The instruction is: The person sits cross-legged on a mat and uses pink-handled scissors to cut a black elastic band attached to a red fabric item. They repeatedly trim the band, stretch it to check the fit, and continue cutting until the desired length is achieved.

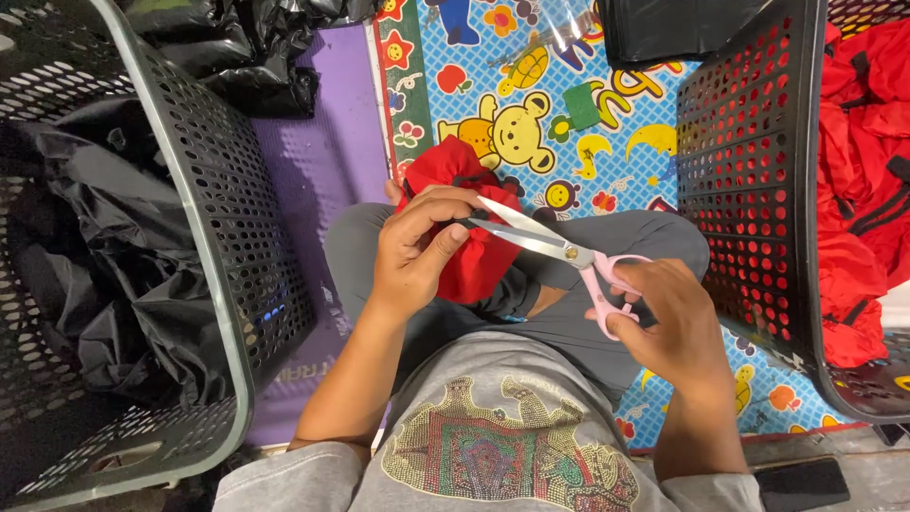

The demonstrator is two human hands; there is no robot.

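Observation:
My left hand (417,248) grips a bunched red fabric piece (474,256) in front of my lap, thumb and fingers pinching a dark bit near its top. My right hand (675,322) holds pink-handled scissors (569,254), fingers through the loops. The steel blades are parted and their tips reach the spot pinched by my left fingers. I sit cross-legged in grey trousers and a grey shirt.
A black perforated basket (213,237) at left holds black fabric (104,265). Another black basket (758,190) at right holds red fabric (863,171). A colourful cartoon play mat (540,85) and purple mat (322,152) cover the floor. A dark phone-like slab (801,484) lies lower right.

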